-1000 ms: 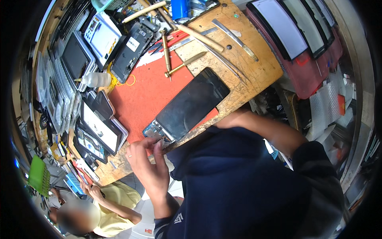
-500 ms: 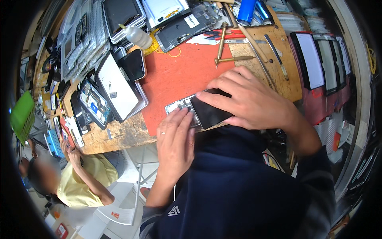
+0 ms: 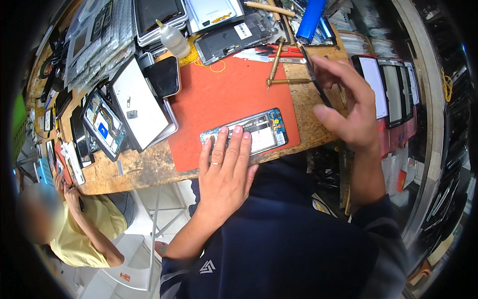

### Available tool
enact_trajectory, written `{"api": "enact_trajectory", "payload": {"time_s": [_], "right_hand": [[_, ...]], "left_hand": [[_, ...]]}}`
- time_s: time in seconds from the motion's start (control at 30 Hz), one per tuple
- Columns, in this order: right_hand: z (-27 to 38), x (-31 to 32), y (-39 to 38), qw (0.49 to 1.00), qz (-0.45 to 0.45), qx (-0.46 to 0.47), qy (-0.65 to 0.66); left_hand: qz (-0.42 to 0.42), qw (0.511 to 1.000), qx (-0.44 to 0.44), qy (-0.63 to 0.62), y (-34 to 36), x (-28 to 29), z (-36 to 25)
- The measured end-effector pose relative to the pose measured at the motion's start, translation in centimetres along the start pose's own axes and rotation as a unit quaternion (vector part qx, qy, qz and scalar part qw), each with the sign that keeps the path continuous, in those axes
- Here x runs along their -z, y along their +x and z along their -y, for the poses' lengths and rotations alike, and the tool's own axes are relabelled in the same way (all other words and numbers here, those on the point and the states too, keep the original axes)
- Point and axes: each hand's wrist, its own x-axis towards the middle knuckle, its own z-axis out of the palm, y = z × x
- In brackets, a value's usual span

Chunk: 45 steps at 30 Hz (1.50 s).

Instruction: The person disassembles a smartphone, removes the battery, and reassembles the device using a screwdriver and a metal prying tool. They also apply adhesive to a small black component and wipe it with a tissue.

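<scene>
My left hand (image 3: 224, 177) lies with straight fingers on an opened phone body (image 3: 264, 130), whose circuit boards and battery show on the orange-red mat (image 3: 229, 89) by the bench edge. My right hand (image 3: 353, 109) is raised at the right, gripping a thin black screen panel (image 3: 317, 88) seen nearly edge-on between thumb and fingers. Just left of that panel, brass-coloured tools (image 3: 289, 80) lie on the mat's upper right.
Phone frames and panels (image 3: 139, 99) crowd the left, near bubble-wrapped stacks (image 3: 89, 45), a squeeze bottle (image 3: 174, 40) and blue rolls (image 3: 311, 17). A red-pink holder with panels (image 3: 391, 137) stands right. A co-worker (image 3: 87, 234) in yellow works lower left.
My right hand has lifted the black panel off the phone body and moved up and right, uncovering the inside. My left hand has stayed on the phone body.
</scene>
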Motion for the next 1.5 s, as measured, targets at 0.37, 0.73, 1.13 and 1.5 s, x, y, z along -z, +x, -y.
{"api": "enact_trajectory", "payload": {"time_s": [0.37,0.73,1.13,1.5], "right_hand": [[-3.6,-4.4,0.4,0.95,-0.012,0.083,-0.302],[0.0,-5.3,-4.8,0.976,0.129,0.078,-0.158],[0.3,-9.1,-9.3,0.992,-0.006,0.081,-0.099],[0.1,-7.5,-6.8,0.965,0.069,0.189,-0.169]], "left_hand": [[-0.015,0.999,-0.019,0.034,3.3,0.6,-1.4],[0.026,0.992,-0.099,-0.078,5.3,2.7,1.9],[-0.086,0.989,-0.073,-0.091,0.3,1.6,1.6],[-0.111,0.99,-0.085,0.002,-0.1,-0.6,-0.5]]}}
